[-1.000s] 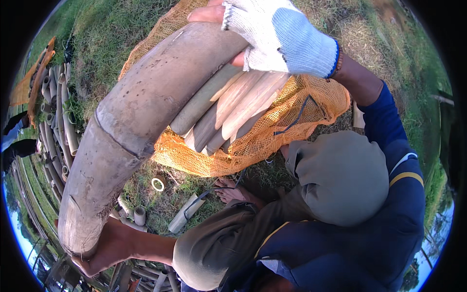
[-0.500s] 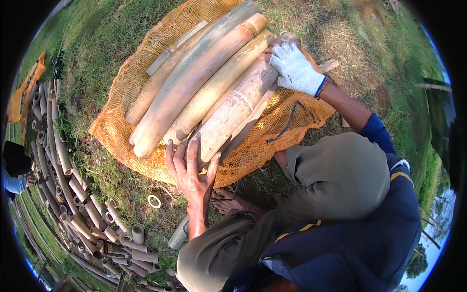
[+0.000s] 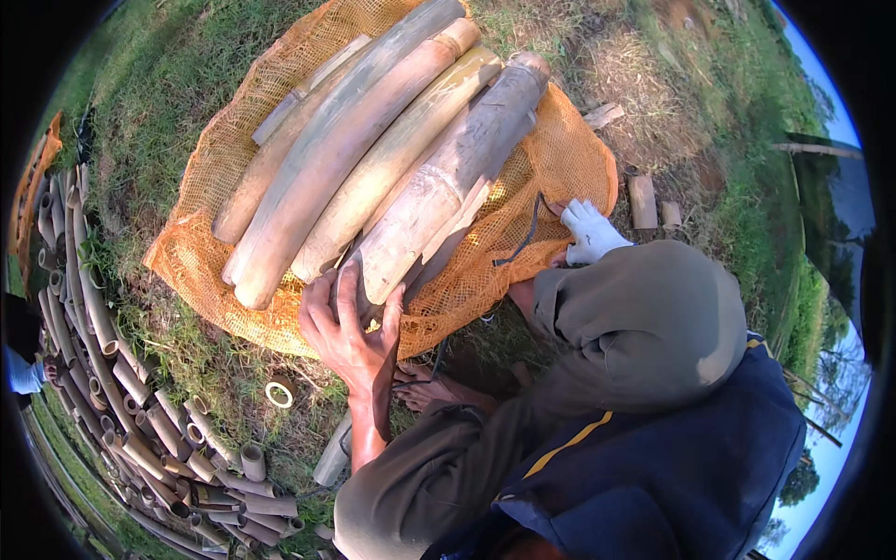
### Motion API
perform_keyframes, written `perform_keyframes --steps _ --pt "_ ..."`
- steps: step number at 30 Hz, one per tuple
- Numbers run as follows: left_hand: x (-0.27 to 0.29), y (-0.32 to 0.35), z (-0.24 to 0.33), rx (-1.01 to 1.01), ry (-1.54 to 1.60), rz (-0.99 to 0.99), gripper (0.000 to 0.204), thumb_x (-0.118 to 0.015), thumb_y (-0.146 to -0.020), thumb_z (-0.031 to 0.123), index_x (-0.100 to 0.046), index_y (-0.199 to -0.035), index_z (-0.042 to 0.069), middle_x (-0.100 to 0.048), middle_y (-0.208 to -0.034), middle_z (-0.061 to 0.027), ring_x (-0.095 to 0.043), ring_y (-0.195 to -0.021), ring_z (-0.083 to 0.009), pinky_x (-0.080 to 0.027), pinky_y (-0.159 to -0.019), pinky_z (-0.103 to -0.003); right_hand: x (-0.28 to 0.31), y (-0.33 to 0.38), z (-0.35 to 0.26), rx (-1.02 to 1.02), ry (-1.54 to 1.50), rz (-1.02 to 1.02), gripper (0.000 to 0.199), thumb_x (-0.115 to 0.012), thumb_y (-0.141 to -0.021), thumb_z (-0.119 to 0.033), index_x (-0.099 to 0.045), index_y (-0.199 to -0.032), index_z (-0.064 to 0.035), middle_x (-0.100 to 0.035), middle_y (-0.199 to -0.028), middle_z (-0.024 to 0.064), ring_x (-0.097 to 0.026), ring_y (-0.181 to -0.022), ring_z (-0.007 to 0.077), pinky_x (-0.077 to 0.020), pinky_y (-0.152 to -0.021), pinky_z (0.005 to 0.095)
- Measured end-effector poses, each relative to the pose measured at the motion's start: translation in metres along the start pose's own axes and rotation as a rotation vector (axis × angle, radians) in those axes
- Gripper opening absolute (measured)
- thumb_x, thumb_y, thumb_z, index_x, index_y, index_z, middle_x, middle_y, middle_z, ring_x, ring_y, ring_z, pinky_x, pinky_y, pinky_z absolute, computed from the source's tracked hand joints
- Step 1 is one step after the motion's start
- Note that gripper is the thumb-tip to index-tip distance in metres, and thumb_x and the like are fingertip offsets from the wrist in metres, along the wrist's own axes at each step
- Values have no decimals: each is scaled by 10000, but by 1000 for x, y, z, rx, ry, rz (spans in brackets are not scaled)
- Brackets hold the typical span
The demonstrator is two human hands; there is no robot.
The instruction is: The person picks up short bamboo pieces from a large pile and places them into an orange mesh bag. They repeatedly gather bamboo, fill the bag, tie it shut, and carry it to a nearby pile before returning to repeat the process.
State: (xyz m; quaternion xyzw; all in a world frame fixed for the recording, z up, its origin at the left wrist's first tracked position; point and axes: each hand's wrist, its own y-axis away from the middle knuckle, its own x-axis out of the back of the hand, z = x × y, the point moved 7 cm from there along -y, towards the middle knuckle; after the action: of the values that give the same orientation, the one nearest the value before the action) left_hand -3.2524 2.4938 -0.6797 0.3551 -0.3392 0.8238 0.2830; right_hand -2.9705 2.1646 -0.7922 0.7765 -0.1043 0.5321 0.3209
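Observation:
Several thick bamboo lengths (image 3: 359,154) lie side by side on an orange mesh sack (image 3: 201,210) spread over the grass. My bare left hand (image 3: 353,331) grips the near end of the rightmost pale bamboo piece (image 3: 446,187), fingers curled on one side and thumb on the other. At the sack's right edge is my right hand (image 3: 590,233) in a white glove with bare fingertips. Its fingers and thumb pinch around the mesh there, partly hidden by the folds. A dark cord (image 3: 527,231) lies on the mesh beside those fingertips.
A large heap of cut bamboo tubes (image 3: 168,439) covers the ground at left. A bamboo ring (image 3: 279,392) and a short tube (image 3: 333,453) lie near my left forearm. Short bamboo offcuts (image 3: 643,202) sit right of the sack. Another person's sleeve (image 3: 23,371) shows far left.
My right hand has left the far end of the rightmost bamboo and come down to the sack's right edge. My left hand stays at the bamboo's near end.

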Motion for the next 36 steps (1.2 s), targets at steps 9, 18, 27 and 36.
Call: perform_keyframes --steps 9,18,27,36 --pt "3 -14 -2 -28 -67 -179 741 -909 -818 398 -632 -1454 136 -583 -1440 -134 -484 -1363 -395 -383 -1158 -574 78 -27 -66 124 -265 -12 374 -756 -949 -218 -614 -1243 -35 -606 -1148 192 -637 -1131 409 -531 -996 464" --pt "12 -33 5 -75 -37 -266 689 -887 -837 428 -673 -1391 78 -625 -1389 -150 -524 -1326 -413 -390 -1160 -578 215 -164 -163 494 -393 45 415 -685 -999 -165 -596 -1393 -73 -670 -1228 113 -661 -1073 235 -545 -950 370" --pt "-33 -93 71 -297 301 -343 951 -901 -803 478 -525 -1545 17 -679 -1227 -172 -636 -1121 -371 -499 -989 -499 216 -225 -194 651 -378 -39 374 -579 -1040 -123 -590 -1409 -61 -623 -1069 19 -557 -987 94 -498 -901 267" --pt "-75 -120 71 -140 512 -445 585 -751 -948 9 -560 -1496 82 -704 -1050 -187 -723 -832 -283 -575 -741 -408 228 -174 -198 613 -443 -90 390 -644 -1082 -204 -581 -1436 -52 -689 -1154 99 -666 -1061 155 -551 -962 341"
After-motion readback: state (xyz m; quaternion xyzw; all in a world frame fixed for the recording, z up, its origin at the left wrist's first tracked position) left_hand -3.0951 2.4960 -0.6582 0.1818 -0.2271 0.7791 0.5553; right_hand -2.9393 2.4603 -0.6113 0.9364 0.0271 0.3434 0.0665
